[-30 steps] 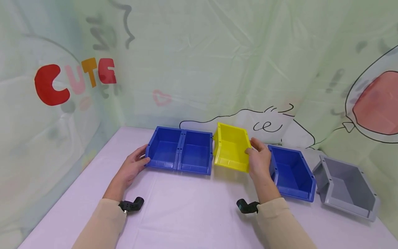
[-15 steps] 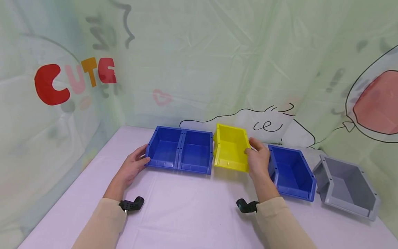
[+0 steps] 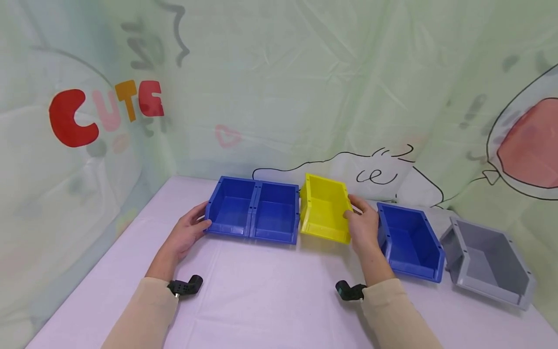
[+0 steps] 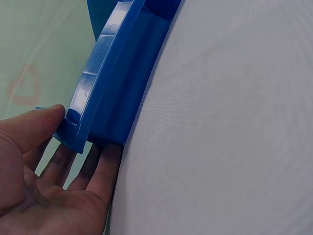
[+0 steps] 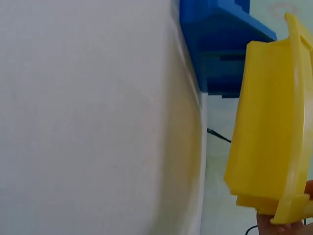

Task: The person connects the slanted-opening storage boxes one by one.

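Two blue storage bins stand side by side in the head view, the left blue bin (image 3: 231, 208) against the middle blue bin (image 3: 275, 213). My left hand (image 3: 188, 230) grips the left bin's outer side wall; in the left wrist view the thumb (image 4: 39, 125) lies on the rim and the fingers are against the outside. My right hand (image 3: 363, 225) holds a yellow bin (image 3: 326, 208) by its right wall, thumb inside, fingers outside. The yellow bin is slightly tilted beside the middle blue bin, and the right wrist view shows it raised off the table with a yellowish shadow below.
Right of my right hand sits another blue bin (image 3: 410, 245), partly behind the forearm. A grey bin (image 3: 488, 264) stands beyond it, at the table's right. A white cloth covers the table (image 3: 261, 300). A printed curtain (image 3: 279, 97) hangs close behind the bins.
The yellow bin has dipped very slightly in my right hand, still beside the middle blue bin. My left hand and the other bins keep their places.
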`<state>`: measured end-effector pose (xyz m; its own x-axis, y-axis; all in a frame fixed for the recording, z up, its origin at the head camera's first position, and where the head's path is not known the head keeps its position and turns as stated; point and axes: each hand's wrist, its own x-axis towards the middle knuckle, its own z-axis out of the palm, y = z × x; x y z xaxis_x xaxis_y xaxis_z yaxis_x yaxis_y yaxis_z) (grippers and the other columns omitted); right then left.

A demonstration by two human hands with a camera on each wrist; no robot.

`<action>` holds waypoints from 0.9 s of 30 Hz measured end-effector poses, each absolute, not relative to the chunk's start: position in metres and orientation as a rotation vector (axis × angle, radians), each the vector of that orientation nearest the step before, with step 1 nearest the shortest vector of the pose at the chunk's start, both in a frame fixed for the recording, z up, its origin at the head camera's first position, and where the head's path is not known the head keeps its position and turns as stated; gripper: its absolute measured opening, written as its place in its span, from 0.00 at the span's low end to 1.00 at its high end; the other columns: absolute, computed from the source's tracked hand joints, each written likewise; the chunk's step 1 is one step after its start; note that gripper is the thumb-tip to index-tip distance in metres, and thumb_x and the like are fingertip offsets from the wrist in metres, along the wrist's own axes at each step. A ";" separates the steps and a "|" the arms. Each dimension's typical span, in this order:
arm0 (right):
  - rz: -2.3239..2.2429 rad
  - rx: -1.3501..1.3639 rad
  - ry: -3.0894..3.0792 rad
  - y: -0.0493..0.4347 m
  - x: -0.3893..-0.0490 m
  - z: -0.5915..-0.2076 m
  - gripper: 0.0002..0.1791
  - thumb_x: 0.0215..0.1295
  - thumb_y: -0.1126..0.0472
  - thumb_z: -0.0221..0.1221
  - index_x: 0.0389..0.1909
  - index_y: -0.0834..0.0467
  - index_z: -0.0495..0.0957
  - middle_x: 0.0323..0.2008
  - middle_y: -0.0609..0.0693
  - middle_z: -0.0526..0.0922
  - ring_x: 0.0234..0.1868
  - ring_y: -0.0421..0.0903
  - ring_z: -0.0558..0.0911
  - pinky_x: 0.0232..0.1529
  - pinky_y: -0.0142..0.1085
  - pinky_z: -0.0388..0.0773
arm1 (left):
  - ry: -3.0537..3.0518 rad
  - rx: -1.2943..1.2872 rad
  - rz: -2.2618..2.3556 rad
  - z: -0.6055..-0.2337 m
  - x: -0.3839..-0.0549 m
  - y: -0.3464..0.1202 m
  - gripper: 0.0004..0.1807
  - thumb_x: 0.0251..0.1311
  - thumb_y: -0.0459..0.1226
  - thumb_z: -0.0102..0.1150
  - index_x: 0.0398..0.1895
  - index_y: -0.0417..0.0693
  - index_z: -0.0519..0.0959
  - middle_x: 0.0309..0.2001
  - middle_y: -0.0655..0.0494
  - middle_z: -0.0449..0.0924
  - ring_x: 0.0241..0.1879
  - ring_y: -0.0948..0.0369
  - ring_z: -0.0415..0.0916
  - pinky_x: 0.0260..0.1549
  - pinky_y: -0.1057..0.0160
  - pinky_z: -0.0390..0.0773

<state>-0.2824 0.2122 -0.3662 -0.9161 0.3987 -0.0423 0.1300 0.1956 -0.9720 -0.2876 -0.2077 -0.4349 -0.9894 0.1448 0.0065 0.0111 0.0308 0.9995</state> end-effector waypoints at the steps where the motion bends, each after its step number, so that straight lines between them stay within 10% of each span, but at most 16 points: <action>1: 1.769 -0.489 -2.274 0.213 -0.283 -0.366 0.34 0.72 0.71 0.49 0.78 0.50 0.66 0.78 0.50 0.65 0.73 0.54 0.70 0.74 0.48 0.71 | 2.193 0.156 2.120 -0.435 -0.287 -0.208 0.36 0.75 0.30 0.52 0.83 0.45 0.53 0.81 0.34 0.49 0.79 0.39 0.53 0.75 0.43 0.62; 27: 1.744 -0.503 -2.208 0.217 -0.282 -0.371 0.33 0.74 0.70 0.46 0.78 0.51 0.64 0.76 0.51 0.69 0.71 0.52 0.74 0.72 0.47 0.74 | 2.191 0.146 2.099 -0.434 -0.288 -0.209 0.36 0.76 0.29 0.50 0.83 0.45 0.52 0.82 0.36 0.48 0.80 0.41 0.53 0.76 0.43 0.61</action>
